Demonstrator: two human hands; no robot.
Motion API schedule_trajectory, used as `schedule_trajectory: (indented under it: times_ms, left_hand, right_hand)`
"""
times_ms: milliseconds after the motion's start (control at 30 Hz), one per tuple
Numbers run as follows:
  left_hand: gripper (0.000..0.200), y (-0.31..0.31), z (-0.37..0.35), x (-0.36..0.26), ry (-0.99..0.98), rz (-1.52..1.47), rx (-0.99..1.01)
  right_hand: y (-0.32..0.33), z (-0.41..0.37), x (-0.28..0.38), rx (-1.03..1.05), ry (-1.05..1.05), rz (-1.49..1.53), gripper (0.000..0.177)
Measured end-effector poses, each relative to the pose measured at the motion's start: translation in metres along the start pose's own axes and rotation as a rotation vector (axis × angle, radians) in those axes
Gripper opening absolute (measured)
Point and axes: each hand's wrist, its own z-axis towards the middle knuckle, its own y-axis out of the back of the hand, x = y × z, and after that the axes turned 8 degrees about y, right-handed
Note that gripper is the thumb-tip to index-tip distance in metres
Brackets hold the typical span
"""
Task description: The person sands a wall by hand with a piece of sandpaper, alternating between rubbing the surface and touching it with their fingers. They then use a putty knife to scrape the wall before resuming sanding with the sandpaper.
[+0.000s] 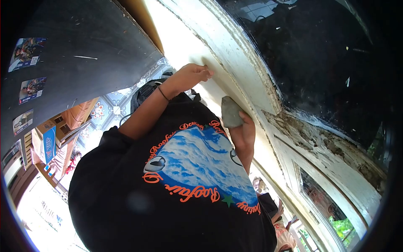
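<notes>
My left hand (194, 78), with a dark band round the wrist, is close to a pale, brightly lit panel (220, 80). Its fingers are curled and pressed together; I cannot make out whether anything is in them. Lower to the right, my right hand (247, 134) grips a flat, angular grey piece (231, 112) beside the same panel. The piece has a dull surface and a blunt pointed end; its material cannot be told. Below and between the hands spreads a black shirt (168, 218) with a blue-and-white print and orange lettering.
Worn white framing (252, 46) with broken, rotten-looking wood (336, 147) runs along the right, beside dark glass (319, 63). A black board (84, 42) with pictures stands at upper left. Cardboard boxes (63, 130) sit on patterned tiles (115, 110). Another person (284, 237) is partly visible at lower right.
</notes>
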Motion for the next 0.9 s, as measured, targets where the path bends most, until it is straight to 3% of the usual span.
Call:
schedule_trajectory:
  times_ms: [67, 267, 400, 467, 733, 900]
  left_hand:
    - [0.048, 0.000, 0.004, 0.000, 0.005, 0.012, -0.001]
    - [0.051, 0.001, 0.008, 0.008, -0.062, -0.025, -0.008]
    - [0.052, 0.001, 0.013, 0.008, -0.017, -0.006, 0.008]
    - [0.050, -0.001, 0.007, 0.006, -0.039, -0.053, -0.020]
    - [0.047, 0.000, 0.014, 0.012, -0.048, -0.042, -0.014]
    - [0.047, 0.001, 0.013, 0.014, -0.048, -0.033, -0.019]
  right_hand:
    - [-0.009, -0.001, 0.003, -0.068, -0.021, -0.072, 0.046]
    - [-0.005, -0.006, 0.010, 0.076, 0.012, 0.040, 0.044]
    - [-0.005, 0.002, 0.003, -0.035, -0.028, -0.103, 0.044]
    - [-0.017, -0.018, 0.018, 0.133, -0.018, 0.088, 0.044]
    - [-0.010, 0.000, 0.003, 0.001, -0.057, -0.023, 0.043]
    - [-0.004, -0.008, 0.014, 0.136, 0.006, 0.050, 0.043]
